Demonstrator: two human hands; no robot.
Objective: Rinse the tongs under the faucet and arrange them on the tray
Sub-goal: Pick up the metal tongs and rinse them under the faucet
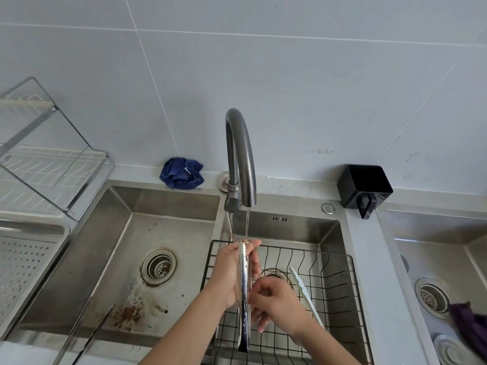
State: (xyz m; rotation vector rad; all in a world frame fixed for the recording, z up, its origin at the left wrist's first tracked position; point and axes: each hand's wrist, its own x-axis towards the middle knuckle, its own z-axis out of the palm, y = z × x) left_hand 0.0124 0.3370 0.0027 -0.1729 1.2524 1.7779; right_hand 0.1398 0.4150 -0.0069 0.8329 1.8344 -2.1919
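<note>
Shiny steel tongs [244,312] stand almost upright under the grey faucet [241,156], and a thin stream of water [247,222] lands on their toothed tips. My left hand [232,272] wraps the upper part of the tongs. My right hand [276,304] pinches them lower down from the right. White tongs [305,293] lie in the black wire basket [342,285] to the right of my hands. Another dark-tipped metal pair of tongs [89,335] leans in the left basin. A perforated steel tray [23,264] sits at the far left.
A dish rack [52,164] stands at the back left. A blue cloth [181,173] lies behind the left basin [126,259], which shows rusty stains. A black holder [365,188] sits on the counter right. A third sink [434,272] at the right holds a purple cloth [469,322].
</note>
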